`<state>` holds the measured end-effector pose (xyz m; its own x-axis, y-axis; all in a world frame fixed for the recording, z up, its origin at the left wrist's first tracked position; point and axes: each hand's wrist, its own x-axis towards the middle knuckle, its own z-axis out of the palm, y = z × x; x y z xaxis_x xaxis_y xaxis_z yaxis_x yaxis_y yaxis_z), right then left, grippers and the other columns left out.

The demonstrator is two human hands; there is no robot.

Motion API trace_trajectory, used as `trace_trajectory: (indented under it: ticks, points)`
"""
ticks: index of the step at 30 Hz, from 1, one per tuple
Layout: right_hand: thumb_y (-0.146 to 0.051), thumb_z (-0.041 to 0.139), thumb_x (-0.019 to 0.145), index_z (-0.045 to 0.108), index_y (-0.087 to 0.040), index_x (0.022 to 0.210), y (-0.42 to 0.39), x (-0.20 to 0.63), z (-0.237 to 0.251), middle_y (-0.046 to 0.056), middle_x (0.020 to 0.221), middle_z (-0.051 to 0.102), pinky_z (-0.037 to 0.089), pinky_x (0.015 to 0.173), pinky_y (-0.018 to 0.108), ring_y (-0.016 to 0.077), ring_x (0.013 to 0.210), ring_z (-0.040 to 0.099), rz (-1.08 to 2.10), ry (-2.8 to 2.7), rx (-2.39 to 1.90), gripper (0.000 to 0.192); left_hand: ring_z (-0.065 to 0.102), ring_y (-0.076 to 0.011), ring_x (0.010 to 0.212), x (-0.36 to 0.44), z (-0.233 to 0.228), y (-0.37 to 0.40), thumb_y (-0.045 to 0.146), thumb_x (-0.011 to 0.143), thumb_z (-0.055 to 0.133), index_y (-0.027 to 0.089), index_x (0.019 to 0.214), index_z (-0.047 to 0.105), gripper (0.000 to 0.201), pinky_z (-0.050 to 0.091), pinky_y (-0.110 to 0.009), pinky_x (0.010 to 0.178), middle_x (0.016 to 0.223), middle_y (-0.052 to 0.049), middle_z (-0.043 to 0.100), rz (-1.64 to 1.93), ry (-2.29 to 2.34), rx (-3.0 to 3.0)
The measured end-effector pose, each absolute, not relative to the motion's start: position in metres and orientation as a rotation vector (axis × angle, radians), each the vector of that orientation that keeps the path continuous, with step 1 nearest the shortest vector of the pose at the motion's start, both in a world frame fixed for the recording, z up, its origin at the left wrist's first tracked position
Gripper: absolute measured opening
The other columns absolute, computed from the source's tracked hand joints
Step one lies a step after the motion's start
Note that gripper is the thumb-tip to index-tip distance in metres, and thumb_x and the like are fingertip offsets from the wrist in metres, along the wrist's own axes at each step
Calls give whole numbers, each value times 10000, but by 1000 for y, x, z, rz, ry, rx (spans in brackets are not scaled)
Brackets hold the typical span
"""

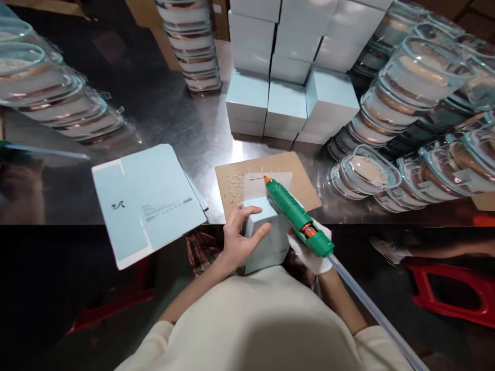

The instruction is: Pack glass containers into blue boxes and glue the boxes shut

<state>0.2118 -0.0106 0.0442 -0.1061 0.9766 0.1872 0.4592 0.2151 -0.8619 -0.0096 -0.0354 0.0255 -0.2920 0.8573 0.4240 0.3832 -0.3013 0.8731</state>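
Left hand (237,239) curled on near-left side of pale blue box (263,242); gloved right hand (311,252) grips glue gun (296,216), long axis pointing far-left, nozzle over open flap

One green glue gun (296,216); one cardboard mat (294,175); one folded pale-blue box (266,242) in hand; one flat box blank (149,203); two red stools (452,291); stacked boxes (286,103) and glass lids (367,172), too many to count.
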Motion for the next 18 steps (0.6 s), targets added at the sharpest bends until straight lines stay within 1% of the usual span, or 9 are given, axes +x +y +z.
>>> trace_trajectory:
  ticks: [3, 4, 6, 9, 11, 13, 15, 17, 18]
  points:
    - [-478, 839, 757, 722, -243, 830, -11, 231, 41, 56, 802, 747, 637, 764, 443, 252, 709, 701, 865, -1570, -1453, 273, 666, -240, 1102, -14, 23, -38, 456, 901, 800, 254, 1073, 734, 274, 520, -386, 1026, 1055, -51, 729, 1637, 1541, 1548]
    - [-502, 844, 742, 724, -238, 815, -10, 237, 40, 56, 779, 744, 635, 733, 439, 250, 688, 693, 906, -1480, -1508, 300, 663, -243, 1119, -16, 22, -38, 454, 901, 799, 254, 1076, 731, 274, 509, -396, 1046, 1053, -49, 727, 1635, 1543, 1544]
    - [-562, 848, 720, 725, -219, 798, -1, 242, 37, 49, 710, 728, 601, 598, 398, 226, 598, 656, 997, -1300, -1604, 372, 660, -253, 1147, -20, 19, -39, 472, 900, 793, 250, 1083, 724, 295, 504, -410, 1060, 1064, -56, 723, 1617, 1552, 1527]
    - [-676, 765, 763, 761, -178, 948, 26, 239, 32, 71, 764, 771, 489, 426, 323, 193, 506, 627, 1144, -1202, -1620, 531, 656, -264, 1168, -26, 14, -39, 509, 888, 790, 243, 1080, 718, 335, 498, -430, 1079, 1063, -62, 717, 1599, 1551, 1536]
    - [-757, 659, 803, 767, -151, 996, 51, 235, 29, 101, 785, 788, 473, 401, 322, 205, 490, 644, 1254, -1184, -1627, 645, 660, -267, 1152, -29, 11, -39, 529, 873, 795, 241, 1069, 716, 357, 472, -459, 1123, 1033, -55, 718, 1633, 1534, 1556]
    - [-777, 587, 842, 759, -145, 892, 73, 236, 30, 110, 691, 763, 510, 433, 339, 231, 495, 667, 1294, -1195, -1683, 657, 665, -260, 1114, -31, 11, -39, 548, 868, 793, 242, 1061, 709, 372, 462, -465, 1137, 1018, -48, 715, 1664, 1514, 1547]
    - [-717, 638, 853, 719, -180, 739, 86, 241, 37, 98, 625, 736, 557, 515, 337, 249, 568, 712, 1224, -1227, -1766, 556, 663, -247, 1084, -33, 14, -38, 561, 873, 785, 243, 1061, 699, 379, 495, -427, 1077, 1027, -48, 708, 1676, 1487, 1515]
    - [-618, 752, 819, 696, -205, 669, 87, 243, 50, 86, 691, 765, 596, 650, 324, 257, 735, 764, 1046, -1273, -1803, 443, 657, -239, 1069, -35, 16, -38, 568, 882, 777, 245, 1054, 691, 376, 520, -379, 991, 1027, -50, 699, 1670, 1451, 1508]
    - [-580, 798, 793, 721, -210, 695, 84, 240, 58, 81, 775, 794, 609, 734, 324, 260, 839, 777, 961, -1312, -1777, 390, 656, -235, 1055, -35, 18, -38, 568, 887, 773, 247, 1052, 688, 371, 524, -365, 960, 1017, -49, 696, 1667, 1428, 1517]
